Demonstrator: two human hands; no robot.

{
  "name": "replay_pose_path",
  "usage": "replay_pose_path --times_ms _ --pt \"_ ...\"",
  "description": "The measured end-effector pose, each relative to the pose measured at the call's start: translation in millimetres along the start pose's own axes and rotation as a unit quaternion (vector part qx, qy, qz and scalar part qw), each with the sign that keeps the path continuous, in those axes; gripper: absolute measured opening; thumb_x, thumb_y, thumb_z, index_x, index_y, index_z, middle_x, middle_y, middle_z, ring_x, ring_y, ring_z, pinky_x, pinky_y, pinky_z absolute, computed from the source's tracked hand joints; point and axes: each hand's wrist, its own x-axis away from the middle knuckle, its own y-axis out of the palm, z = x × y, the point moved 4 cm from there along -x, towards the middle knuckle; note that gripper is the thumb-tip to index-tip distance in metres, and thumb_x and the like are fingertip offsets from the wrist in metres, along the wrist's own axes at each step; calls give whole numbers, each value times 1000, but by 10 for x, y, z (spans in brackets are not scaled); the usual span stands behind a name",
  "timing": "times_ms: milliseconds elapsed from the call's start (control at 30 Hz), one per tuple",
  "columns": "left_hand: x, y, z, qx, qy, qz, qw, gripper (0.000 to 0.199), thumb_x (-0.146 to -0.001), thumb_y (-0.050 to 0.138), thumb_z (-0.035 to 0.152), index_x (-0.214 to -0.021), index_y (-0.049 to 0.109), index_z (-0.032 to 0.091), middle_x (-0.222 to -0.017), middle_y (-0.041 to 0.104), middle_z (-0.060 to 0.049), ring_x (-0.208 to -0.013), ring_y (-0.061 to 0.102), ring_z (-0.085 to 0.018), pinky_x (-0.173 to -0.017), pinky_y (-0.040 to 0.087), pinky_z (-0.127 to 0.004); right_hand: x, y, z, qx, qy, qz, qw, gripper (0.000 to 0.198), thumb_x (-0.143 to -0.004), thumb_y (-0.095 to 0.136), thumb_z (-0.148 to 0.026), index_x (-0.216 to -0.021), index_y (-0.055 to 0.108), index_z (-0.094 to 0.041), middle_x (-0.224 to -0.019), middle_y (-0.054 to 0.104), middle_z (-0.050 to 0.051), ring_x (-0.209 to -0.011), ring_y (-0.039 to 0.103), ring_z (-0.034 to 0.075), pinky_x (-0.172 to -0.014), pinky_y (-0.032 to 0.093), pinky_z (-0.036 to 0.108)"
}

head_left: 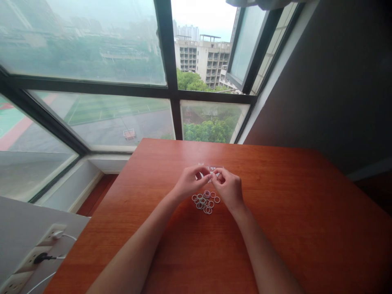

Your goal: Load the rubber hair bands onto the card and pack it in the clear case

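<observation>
My left hand (193, 180) and my right hand (228, 185) meet above the middle of the table, fingertips almost touching. Thumb and fingers are pinched together on each. Whatever lies between them is too small and too covered to name. Just behind the fingertips shows part of a clear, printed piece (212, 168) that looks like plastic packaging, mostly hidden by the hands. Closer to me, below both hands, lies a loose cluster of thin pale rings (202, 201) that look like hair ties, in whitish, greenish and pinkish tones. Several of them overlap.
The reddish-brown wooden table (294, 212) reaches to the windows (131, 118), whose right upper pane (248, 45) stands open. A dark wall (333, 81) rises at the right. At the lower left, power sockets (33, 259) hold plugs with cables.
</observation>
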Motion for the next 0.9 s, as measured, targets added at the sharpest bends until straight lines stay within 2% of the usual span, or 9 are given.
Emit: replay_pose_path --times_ms 233,433,733,900 --pt "-11 -23 -122 -47 11 55 997 17 -83 59 29 -77 66 15 -70 65 -2 -58 50 -10 -55 40 -21 3 11 5 40 22 -23 999 20 -84 54 -33 -83 70 -20 -54 54 -2 -53 51 13 -61 39 22" --pt "-19 -235 -335 -185 5 138 973 16 -86 56 29 -79 65 17 -75 63 -2 -62 51 -12 -61 41 -23 -14 16 60 46 32 -28 998 18 -84 54 -30 -85 69 -21 -55 54 -3 -55 52 13 -63 38 22" --pt "-9 -250 -508 -225 -33 127 965 17 -84 59 29 -97 66 20 -87 62 -3 -66 56 -13 -65 44 -25 -78 -21 180 14 39 -69 997 19 -84 54 -31 -83 70 -20 -54 56 -3 -54 52 13 -59 37 22" --pt "-3 -247 -554 -239 -62 112 963 25 -83 61 30 -106 64 20 -91 64 -4 -69 59 -14 -67 47 -26 -85 -12 314 64 66 -108 990 17 -83 56 -28 -86 71 -22 -62 64 -1 -59 56 14 -60 36 23"
